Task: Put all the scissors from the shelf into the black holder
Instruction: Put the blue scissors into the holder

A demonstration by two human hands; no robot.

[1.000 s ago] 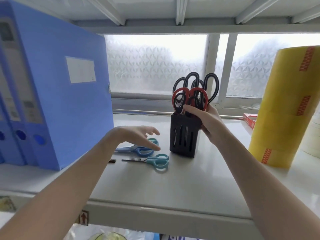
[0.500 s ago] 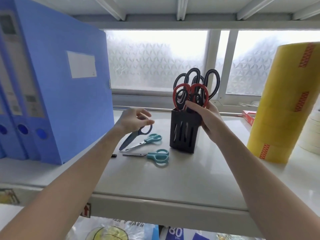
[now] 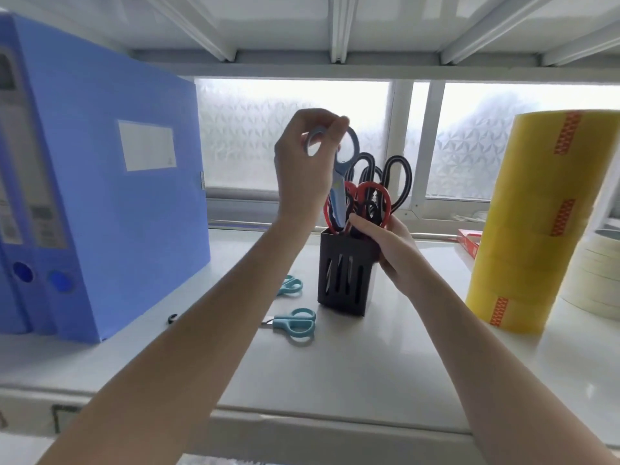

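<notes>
Left hand [image 3: 303, 162] pinches the blue scissors [image 3: 339, 182] by the handle loops, blades pointing down, tips just at the rim of the black holder [image 3: 344, 276], among the red-handled scissors [image 3: 372, 203] and black-handled scissors [image 3: 396, 182] standing in it. Right hand [image 3: 389, 250] is wrapped around the holder's upper right side. Holder stands mid-shelf [image 3: 335, 374], toward the back edge. Two teal scissors lie flat left of it: one [image 3: 295, 323] nearer the front edge, one [image 3: 290, 286] behind, partly hidden by the left forearm.
</notes>
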